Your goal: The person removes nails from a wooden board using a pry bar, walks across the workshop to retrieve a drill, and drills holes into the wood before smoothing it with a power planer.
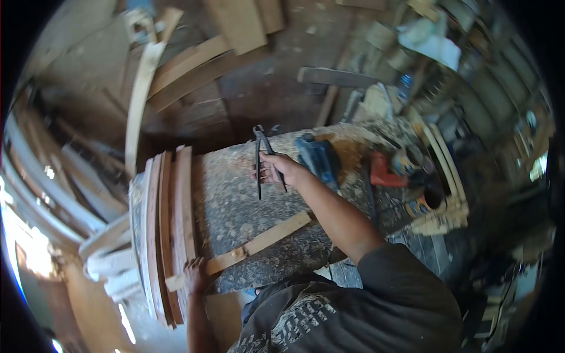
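My right hand (281,169) is closed around a pair of dark metal pincers (258,167), held above the workbench (229,188) with the jaws pointing to the far side. The two pincer handles are spread apart. My left hand (196,274) grips a short wooden strip (265,241) near its left end, and part of the fingers is hidden from view. This strip slants across the near side of the bench, with a small pale bit of wood (239,253) on it. Beside my left hand, several long wooden boards (167,223) lie side by side over the bench's left end.
Right of the pincers lie a blue power tool (318,157) and a red tool (385,170). An open can (421,205) stands at the right end near pale wood pieces (444,220). Planks (200,65) lie on the floor beyond, and stacked timber (76,182) is at the left.
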The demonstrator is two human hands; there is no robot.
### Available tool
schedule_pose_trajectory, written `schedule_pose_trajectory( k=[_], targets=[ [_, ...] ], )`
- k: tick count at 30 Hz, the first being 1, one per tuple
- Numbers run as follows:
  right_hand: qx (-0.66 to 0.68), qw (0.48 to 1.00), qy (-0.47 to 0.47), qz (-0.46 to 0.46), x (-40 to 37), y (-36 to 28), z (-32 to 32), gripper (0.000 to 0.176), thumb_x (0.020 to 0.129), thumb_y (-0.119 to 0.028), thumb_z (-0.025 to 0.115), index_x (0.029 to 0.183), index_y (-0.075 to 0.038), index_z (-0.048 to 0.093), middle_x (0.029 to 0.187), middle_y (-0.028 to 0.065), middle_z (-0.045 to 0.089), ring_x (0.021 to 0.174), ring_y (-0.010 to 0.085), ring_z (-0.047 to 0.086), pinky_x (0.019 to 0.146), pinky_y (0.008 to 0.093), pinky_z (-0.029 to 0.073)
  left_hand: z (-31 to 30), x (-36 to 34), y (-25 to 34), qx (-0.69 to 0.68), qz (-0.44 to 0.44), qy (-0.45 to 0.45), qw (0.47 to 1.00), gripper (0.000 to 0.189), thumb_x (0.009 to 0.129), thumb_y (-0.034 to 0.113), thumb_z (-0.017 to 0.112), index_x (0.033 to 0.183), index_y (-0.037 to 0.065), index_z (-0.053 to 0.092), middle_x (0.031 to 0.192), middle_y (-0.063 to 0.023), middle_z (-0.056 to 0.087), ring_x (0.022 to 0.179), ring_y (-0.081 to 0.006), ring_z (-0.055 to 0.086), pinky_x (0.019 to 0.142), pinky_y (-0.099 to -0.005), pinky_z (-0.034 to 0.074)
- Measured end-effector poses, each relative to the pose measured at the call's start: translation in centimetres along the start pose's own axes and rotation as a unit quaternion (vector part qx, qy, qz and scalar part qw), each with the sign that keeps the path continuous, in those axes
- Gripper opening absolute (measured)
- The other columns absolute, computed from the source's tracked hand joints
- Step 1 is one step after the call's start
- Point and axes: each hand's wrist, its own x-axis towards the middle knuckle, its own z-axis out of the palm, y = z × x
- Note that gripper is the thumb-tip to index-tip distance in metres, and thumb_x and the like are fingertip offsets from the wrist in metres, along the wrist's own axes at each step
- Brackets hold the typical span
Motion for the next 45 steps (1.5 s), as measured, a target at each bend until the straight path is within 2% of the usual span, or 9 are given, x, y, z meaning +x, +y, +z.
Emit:
schedule_pose_trajectory(
  k=[5,11,17,19,23,32,36,42,45],
  targets=[
    [-0.026,0.975,0.186,-0.121,-9.7,-3.0,-5.5,0.025,0.094,-0.031,0.062,0.108,-0.01,0.057,0.076,-0.0013,0.059,0.059,0.0095,0.058,0.051,0.0262,0.05,-0.2,0.3,0.8,0.042,-0.038,-0.001,0.998,0.049,0.054,0.042,0.085,0.082,0.011,0.06,0.083,-0.0091,0.064,0.083,-0.029,0.062,0.078,-0.0426,0.045],
    [-0.292,0.843,0.434,-0.127,-23.7,-1.2,-20.6,0.036,0.094,-0.035,0.061,0.116,-0.007,0.059,0.068,0.001,0.054,0.052,0.0086,0.052,0.045,0.0263,0.041,-0.2,0.2,1.0,0.058,-0.044,-0.015,0.997,0.051,0.055,0.044,0.086,0.083,0.01,0.06,0.082,-0.0111,0.064,0.082,-0.0308,0.062,0.078,-0.0428,0.046],
    [-0.599,0.674,0.429,-0.049,-30.0,6.1,-29.9,0.042,0.092,-0.033,0.059,0.122,-0.004,0.056,0.097,0.0237,0.066,0.092,0.0399,0.064,0.083,0.0449,0.048,1.9,0.1,-1.7,0.044,-0.095,-0.117,0.988,0.07,0.058,0.048,0.084,0.11,0.008,0.062,0.106,-0.0157,0.065,0.103,-0.0342,0.06,0.091,-0.0476,0.042],
    [-0.58,0.699,0.415,-0.047,-28.9,5.0,-27.3,0.047,0.089,-0.025,0.063,0.131,-0.008,0.051,0.116,0.024,0.061,0.112,0.0402,0.057,0.096,0.0446,0.043,0.5,1.6,-0.3,0.031,-0.127,-0.205,0.97,0.07,0.059,0.046,0.084,0.116,0.01,0.063,0.112,-0.0144,0.064,0.109,-0.0332,0.057,0.094,-0.047,0.041],
    [-0.686,0.614,0.37,-0.127,-26.2,6.7,-32.7,0.063,0.083,-0.016,0.069,0.141,-0.01,0.042,0.141,0.0193,0.046,0.131,0.037,0.042,0.108,0.0427,0.034,1.4,2.3,1.8,-0.017,-0.039,-0.093,0.995,0.071,0.062,0.037,0.082,0.124,0.01,0.059,0.125,-0.0155,0.058,0.12,-0.0354,0.05,0.103,-0.0477,0.036],
    [-0.777,0.49,0.381,-0.108,-26.1,7.7,-34.0,0.062,0.079,-0.018,0.073,0.134,-0.006,0.048,0.137,0.0191,0.049,0.129,0.0376,0.044,0.107,0.046,0.034,2.1,3.0,4.9,-0.014,-0.119,-0.147,0.982,0.052,0.066,0.033,0.08,0.11,0.015,0.06,0.1,-0.0136,0.066,0.1,-0.036,0.062,0.084,-0.0478,0.047],
    [-0.744,0.487,0.45,-0.085,-24.9,5.9,-29.1,0.052,0.08,-0.02,0.072,0.127,-0.006,0.054,0.129,0.0186,0.055,0.121,0.0378,0.05,0.103,0.0455,0.037,0.7,2.1,5.5,-0.025,-0.081,-0.091,0.992,0.052,0.066,0.041,0.079,0.106,0.015,0.06,0.1,-0.0159,0.066,0.097,-0.0373,0.063,0.082,-0.0472,0.046],
    [-0.591,0.604,0.414,-0.339,-19.3,5.8,-22.7,0.032,0.086,-0.017,0.067,0.113,-0.003,0.061,0.108,0.0163,0.061,0.1,0.0329,0.059,0.088,0.0408,0.045,-2.6,-0.8,6.3,-0.161,-0.188,-0.247,0.937,0.07,0.073,0.062,0.071,0.117,0.008,0.064,0.11,-0.0166,0.067,0.108,-0.0343,0.061,0.095,-0.0422,0.045],
    [-0.563,0.69,0.318,-0.326,-16.5,5.6,-15.5,0.025,0.087,-0.016,0.066,0.109,-0.002,0.063,0.101,0.0129,0.063,0.091,0.0268,0.061,0.082,0.0382,0.048,-2.0,-3.6,8.1,-0.398,-0.34,-0.307,0.795,0.085,0.084,0.074,0.05,0.122,-0.001,0.061,0.115,-0.0139,0.066,0.109,-0.025,0.061,0.095,-0.0386,0.047]
  ],
)
